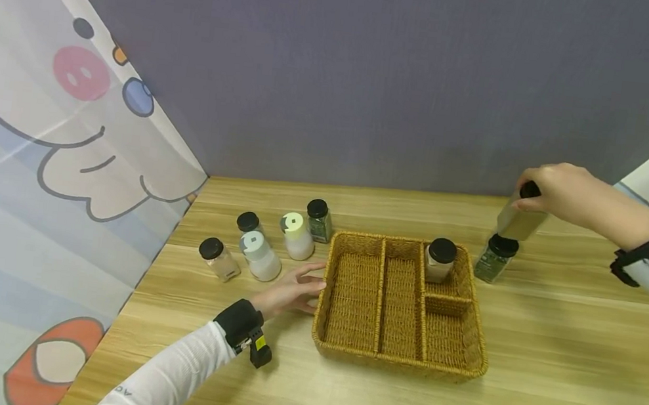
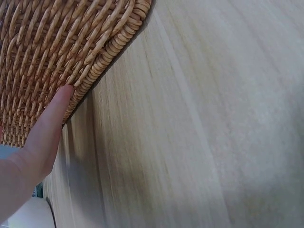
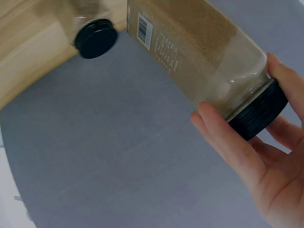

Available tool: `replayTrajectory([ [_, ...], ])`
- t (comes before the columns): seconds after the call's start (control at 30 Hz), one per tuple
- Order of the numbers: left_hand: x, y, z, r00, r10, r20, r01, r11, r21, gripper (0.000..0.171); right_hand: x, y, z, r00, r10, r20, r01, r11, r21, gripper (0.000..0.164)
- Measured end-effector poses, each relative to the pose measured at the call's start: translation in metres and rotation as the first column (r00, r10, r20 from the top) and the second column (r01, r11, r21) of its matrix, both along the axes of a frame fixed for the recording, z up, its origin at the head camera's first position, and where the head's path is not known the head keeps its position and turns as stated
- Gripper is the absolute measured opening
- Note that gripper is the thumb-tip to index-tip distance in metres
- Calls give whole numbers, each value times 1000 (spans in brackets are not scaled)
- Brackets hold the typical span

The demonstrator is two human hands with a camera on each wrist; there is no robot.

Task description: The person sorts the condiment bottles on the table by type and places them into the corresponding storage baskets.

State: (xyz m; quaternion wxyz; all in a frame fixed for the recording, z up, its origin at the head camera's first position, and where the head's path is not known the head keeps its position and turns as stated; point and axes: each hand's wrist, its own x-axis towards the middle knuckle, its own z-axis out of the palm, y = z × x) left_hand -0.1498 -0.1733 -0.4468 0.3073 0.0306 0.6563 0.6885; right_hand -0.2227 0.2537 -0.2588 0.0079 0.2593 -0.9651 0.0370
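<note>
My right hand point(image 1: 569, 192) grips a spice jar point(image 1: 519, 223) by its black lid, above the table at the right. In the right wrist view, this clear jar point(image 3: 194, 42) holds brown powder and bears a barcode. Just below it stands a black-lidded jar of green herbs point(image 1: 492, 260). With extended fingers, my left hand point(image 1: 291, 291) touches the left side of a woven basket point(image 1: 373, 356). The left wrist view has one finger against the basket's wall point(image 2: 52, 52). Another black-lidded jar point(image 1: 440, 257) stands in the basket's back right compartment.
Left of the basket are two white-topped bottles point(image 1: 262, 258), a green herb jar point(image 1: 320, 222), a jar of pale contents point(image 1: 220, 261) and another black-lidded jar point(image 1: 248, 222). A grey panel point(image 1: 373, 82) rises behind the wooden table point(image 1: 572, 334). A printed curtain point(image 1: 16, 196) hangs at the left.
</note>
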Motion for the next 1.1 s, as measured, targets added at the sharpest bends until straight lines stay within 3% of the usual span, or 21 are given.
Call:
replayTrajectory([
  [0.63,1,1,3,1000,15,7,-15,999,32,64,4,-64,12,997,74,16,-73,995,-73,32],
  [1.1,1,0,4,1000,17,11,-17,1000,17,61,17,-106,9,989,146,1,-145,981,-127,28],
])
